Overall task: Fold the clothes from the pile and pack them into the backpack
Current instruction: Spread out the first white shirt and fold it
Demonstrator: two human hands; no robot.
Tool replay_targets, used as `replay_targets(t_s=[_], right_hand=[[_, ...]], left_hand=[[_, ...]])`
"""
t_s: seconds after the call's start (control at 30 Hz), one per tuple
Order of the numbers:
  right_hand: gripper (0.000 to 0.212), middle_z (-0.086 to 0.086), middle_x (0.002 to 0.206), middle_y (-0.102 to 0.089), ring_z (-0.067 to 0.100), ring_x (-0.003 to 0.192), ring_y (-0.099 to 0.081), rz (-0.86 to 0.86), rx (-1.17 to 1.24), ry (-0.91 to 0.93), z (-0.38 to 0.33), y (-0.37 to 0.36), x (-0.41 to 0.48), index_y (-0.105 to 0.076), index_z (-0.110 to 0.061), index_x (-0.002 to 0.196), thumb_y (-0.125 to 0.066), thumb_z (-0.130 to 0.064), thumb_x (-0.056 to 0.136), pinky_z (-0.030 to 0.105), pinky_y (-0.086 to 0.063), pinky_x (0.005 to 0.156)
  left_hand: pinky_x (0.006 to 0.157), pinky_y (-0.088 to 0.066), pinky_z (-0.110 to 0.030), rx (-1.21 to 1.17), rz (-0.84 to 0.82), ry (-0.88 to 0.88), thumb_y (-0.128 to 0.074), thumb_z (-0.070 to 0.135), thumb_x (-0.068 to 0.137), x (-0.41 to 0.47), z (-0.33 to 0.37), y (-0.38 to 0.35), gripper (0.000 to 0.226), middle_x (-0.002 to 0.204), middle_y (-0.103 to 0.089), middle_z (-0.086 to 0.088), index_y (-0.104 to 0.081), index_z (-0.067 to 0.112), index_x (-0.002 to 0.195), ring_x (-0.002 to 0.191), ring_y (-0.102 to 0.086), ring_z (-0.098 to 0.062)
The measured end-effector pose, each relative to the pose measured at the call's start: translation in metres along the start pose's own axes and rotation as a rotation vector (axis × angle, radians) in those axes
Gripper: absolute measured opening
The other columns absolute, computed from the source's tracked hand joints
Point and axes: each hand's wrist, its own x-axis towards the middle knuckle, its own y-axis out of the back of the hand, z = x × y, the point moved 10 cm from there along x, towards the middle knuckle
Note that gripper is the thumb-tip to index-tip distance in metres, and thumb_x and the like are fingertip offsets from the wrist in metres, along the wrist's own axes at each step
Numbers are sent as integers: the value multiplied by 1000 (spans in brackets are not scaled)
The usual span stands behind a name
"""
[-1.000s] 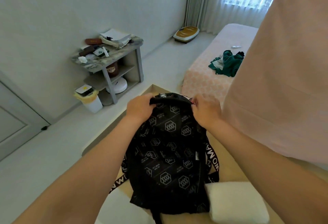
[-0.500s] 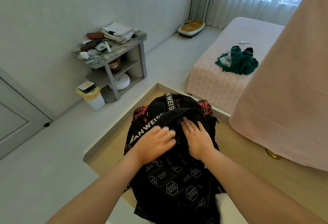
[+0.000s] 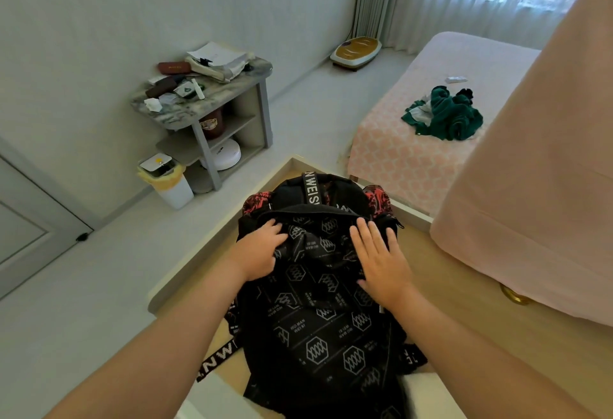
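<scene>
A black backpack with white hexagon prints lies on a wooden platform in front of me. Red-and-black clothing shows at its open top on both sides. My left hand rests on the upper front flap with fingers slightly bent, pressing the fabric. My right hand lies flat on the flap with straight fingers. A pile of green clothes sits on the pink bed beyond.
The wooden platform has a pale raised edge at left. A pink bed stands ahead, pink bedding hangs at right. A cluttered grey side table and a white bin stand by the wall.
Both hands left the backpack's top opening, came down onto its front flap, then spread apart while pressing it. The view tilted, showing more of the bag's top.
</scene>
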Motion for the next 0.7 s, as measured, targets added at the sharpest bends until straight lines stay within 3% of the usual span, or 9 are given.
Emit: replay_targets(t_s=[0.1,0.2,0.23,0.3,0.37,0.43,0.5,0.6,0.7], right_hand=[[93,14,166,0,29,153,-3,-53,169,-45,12,3,3,10,-11,157,-58,-23,95,49,-19,121],[73,-1,155,-40,18,143,-36,-73,539,-92,40,12,10,-31,-29,153,-59,-11,88,31,-41,106],[64,-3,142,-55,19,130,-51,-109,653,-137,55,14,12,-47,-36,143,-56,-10,85,28,-46,96],[56,-2,123,-67,23,111,-61,-169,769,-198,78,19,18,-63,-39,125,-48,-8,81,28,-49,87],[55,1,121,-68,25,107,-61,-224,783,-188,84,23,23,-67,-35,120,-46,-6,78,29,-49,85],[55,1,116,-68,23,99,-61,-272,790,-184,78,18,23,-66,-38,116,-44,-6,77,29,-49,80],[57,-2,113,-68,21,93,-62,-255,820,-204,75,16,19,-59,-49,114,-45,-12,73,33,-54,79],[70,-12,135,-57,17,114,-59,-175,680,-70,56,16,9,-44,-49,136,-53,-19,73,35,-52,91],[82,-13,160,-26,14,139,-41,-270,529,9,34,-1,-3,-27,-38,153,-53,-14,79,31,-44,103]], left_hand=[[119,-20,-36,-262,-8,50,-44,-5,84,-2,-4,25,65,152,-43,-1,-52,25,141,145,-30,-16],[91,-51,-37,-518,-29,177,-45,-6,78,-16,-21,45,61,113,-71,-1,-72,37,112,103,-64,-21],[82,-54,-35,-598,-74,216,-45,-8,74,-22,-26,44,60,104,-72,-4,-75,35,105,94,-65,-22],[77,-55,-34,-730,-185,274,-47,-7,65,-35,-33,35,58,100,-71,-8,-77,29,100,95,-66,-25],[75,-55,-33,-815,-232,316,-49,-3,58,-44,-37,20,56,102,-71,-11,-78,25,97,98,-66,-27],[74,-56,-36,-862,-176,327,-50,-3,57,-46,-39,7,53,102,-69,-11,-79,26,92,96,-66,-28],[80,-53,-33,-725,18,238,-52,-6,65,-47,-35,11,53,104,-68,1,-76,31,94,97,-63,-17],[110,-33,-35,-165,315,-58,-56,21,73,-61,-7,20,53,139,-50,17,-64,39,123,131,-42,-5],[123,-9,-41,1,103,-54,-48,40,82,-63,-14,-28,74,160,-10,17,-27,36,153,149,-4,-5]])
